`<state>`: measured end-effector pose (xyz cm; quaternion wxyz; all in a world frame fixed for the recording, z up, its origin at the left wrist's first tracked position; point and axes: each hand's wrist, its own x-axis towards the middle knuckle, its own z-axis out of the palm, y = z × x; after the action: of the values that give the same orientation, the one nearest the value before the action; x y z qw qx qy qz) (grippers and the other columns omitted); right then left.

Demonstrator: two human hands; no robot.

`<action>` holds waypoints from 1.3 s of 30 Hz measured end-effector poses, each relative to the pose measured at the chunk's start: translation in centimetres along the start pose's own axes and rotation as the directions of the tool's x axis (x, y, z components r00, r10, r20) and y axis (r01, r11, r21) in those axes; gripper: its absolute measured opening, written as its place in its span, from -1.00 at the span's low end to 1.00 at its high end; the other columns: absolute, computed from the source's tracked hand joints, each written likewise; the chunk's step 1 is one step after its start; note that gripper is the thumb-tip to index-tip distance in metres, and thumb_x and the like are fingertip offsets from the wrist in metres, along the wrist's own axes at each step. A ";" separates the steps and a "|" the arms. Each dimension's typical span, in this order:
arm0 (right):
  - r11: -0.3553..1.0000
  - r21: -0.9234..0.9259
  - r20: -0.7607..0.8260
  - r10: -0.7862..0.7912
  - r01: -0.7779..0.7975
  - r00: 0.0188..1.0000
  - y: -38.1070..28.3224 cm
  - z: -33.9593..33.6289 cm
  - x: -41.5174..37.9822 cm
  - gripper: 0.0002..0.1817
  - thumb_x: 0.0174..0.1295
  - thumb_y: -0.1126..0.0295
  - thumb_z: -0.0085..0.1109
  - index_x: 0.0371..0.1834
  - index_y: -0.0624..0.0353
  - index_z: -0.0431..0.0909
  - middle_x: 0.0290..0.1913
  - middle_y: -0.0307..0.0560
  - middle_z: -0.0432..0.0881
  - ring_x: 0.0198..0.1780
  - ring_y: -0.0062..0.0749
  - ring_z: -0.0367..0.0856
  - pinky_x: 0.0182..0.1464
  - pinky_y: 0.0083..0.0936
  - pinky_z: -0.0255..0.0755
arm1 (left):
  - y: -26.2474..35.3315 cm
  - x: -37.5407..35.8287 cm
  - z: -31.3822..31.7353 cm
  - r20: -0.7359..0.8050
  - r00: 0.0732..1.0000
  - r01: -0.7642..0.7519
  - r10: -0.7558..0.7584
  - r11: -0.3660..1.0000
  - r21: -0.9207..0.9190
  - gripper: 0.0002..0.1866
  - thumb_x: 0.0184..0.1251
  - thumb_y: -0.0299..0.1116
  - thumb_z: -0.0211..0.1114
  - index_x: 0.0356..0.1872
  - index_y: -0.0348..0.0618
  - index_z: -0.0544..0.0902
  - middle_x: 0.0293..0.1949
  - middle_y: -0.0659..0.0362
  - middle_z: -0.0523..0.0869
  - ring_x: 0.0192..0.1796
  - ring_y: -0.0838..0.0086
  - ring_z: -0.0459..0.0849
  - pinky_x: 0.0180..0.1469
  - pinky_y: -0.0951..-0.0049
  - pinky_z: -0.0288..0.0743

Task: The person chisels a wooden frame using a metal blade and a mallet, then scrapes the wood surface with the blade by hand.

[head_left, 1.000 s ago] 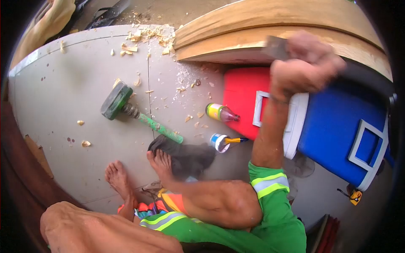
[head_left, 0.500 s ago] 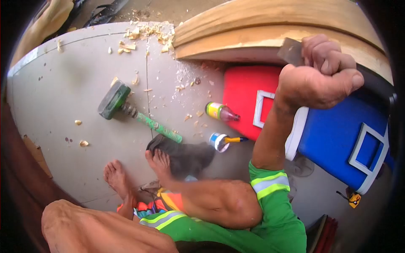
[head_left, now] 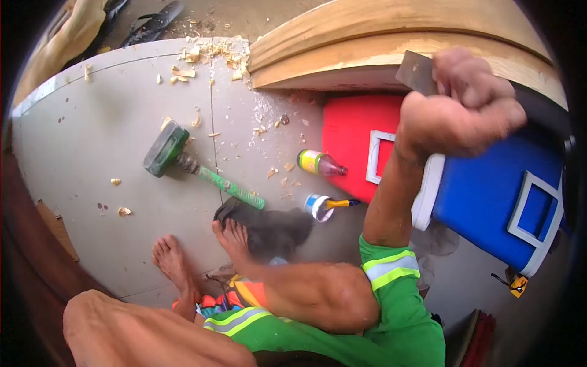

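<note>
My right hand (head_left: pixel 461 110) is raised at the upper right, its fingers curled into a fist. A flat grey metal blade (head_left: pixel 417 73) with a squared end sticks out of the left side of this fist; the rest of the tool is hidden in my grip. Behind the blade runs the curved wooden piece (head_left: pixel 330 61), whose pale lower edge the blade overlaps in this view. Below my fist are a red cooler box (head_left: pixel 348 125) and a blue cooler box (head_left: pixel 480 189) with white handles. My left hand is out of sight.
A green-handled mallet (head_left: pixel 202 174) lies on the tiled floor. Near my foot are a dark cloth (head_left: pixel 275 229), a bottle (head_left: pixel 321 163) and a small tub (head_left: pixel 319 208) holding a yellow-handled brush. Wood shavings (head_left: pixel 214 54) are scattered about. A yellow tape measure (head_left: pixel 518 285) is at right.
My right hand has shifted slightly left and looks blurrier, and the blade shows at a steeper tilt. The floor items have stayed in place.
</note>
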<state>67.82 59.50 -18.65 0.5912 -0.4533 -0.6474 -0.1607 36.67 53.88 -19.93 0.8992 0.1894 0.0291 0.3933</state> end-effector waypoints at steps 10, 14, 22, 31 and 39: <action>0.973 0.232 0.106 -0.035 0.010 0.994 -0.3 -1.3 0.9 -0.48 0.62 -0.05 -0.37 -0.46 0.07 0.11 -0.64 -0.27 0.12 -0.67 -0.55 0.14 -0.64 -0.53 0.08 | -3.3 -1.7 -0.1 0.087 0.926 -0.347 0.367 0.919 -0.185 -0.78 0.35 -0.42 0.30 -0.07 -0.32 0.65 -0.07 -0.17 0.65 -0.21 0.18 0.69 -0.19 0.38 0.56; 0.997 -0.038 0.022 -0.068 0.069 0.997 0.2 0.5 -0.4 -0.44 0.62 -0.08 -0.49 -0.51 0.06 0.12 -0.67 -0.25 0.12 -0.67 -0.56 0.12 -0.65 -0.56 0.03 | -2.0 2.1 -3.8 0.295 0.886 -0.324 0.359 0.932 -0.162 -0.52 0.37 -0.30 0.34 0.23 -0.30 0.49 0.09 -0.14 0.63 -0.18 0.07 0.70 -0.08 0.29 0.67; 0.994 0.067 0.032 -0.087 0.084 0.996 -0.1 -0.7 0.4 -0.49 0.62 -0.03 -0.41 -0.48 0.04 0.13 -0.66 -0.25 0.13 -0.68 -0.56 0.10 -0.65 -0.60 0.01 | 3.1 3.6 -7.6 0.251 0.838 0.175 -0.484 0.674 0.717 -0.62 -0.03 -0.72 0.07 -0.22 -0.30 0.79 -0.29 0.04 0.76 -0.18 0.26 0.70 -0.11 0.35 0.58; 0.986 0.168 0.150 -0.010 -0.016 0.989 -0.3 -2.0 1.3 -0.48 0.63 -0.02 -0.38 -0.51 0.03 0.09 -0.64 -0.30 0.11 -0.65 -0.54 0.11 -0.60 -0.54 0.09 | 3.1 3.7 -6.6 0.025 0.848 0.245 -0.529 0.434 0.867 -0.65 0.02 -0.65 0.19 -0.15 -0.26 0.78 -0.28 0.06 0.74 -0.19 0.24 0.74 -0.09 0.31 0.59; 0.990 0.121 0.133 -0.084 0.068 0.988 -0.7 -2.3 1.1 -0.46 0.63 -0.09 -0.42 -0.48 0.03 0.12 -0.62 -0.31 0.13 -0.66 -0.61 0.08 -0.62 -0.62 0.06 | 3.6 3.9 -6.8 0.058 0.857 0.220 -0.512 0.467 0.856 -0.66 0.10 -0.64 0.19 -0.09 -0.25 0.76 -0.25 0.05 0.76 -0.16 0.21 0.76 -0.06 0.27 0.60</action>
<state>68.81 57.86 -16.82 0.5638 -0.4031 -0.7119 -0.1135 35.46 61.03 -24.59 0.7587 0.6354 0.1100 0.0927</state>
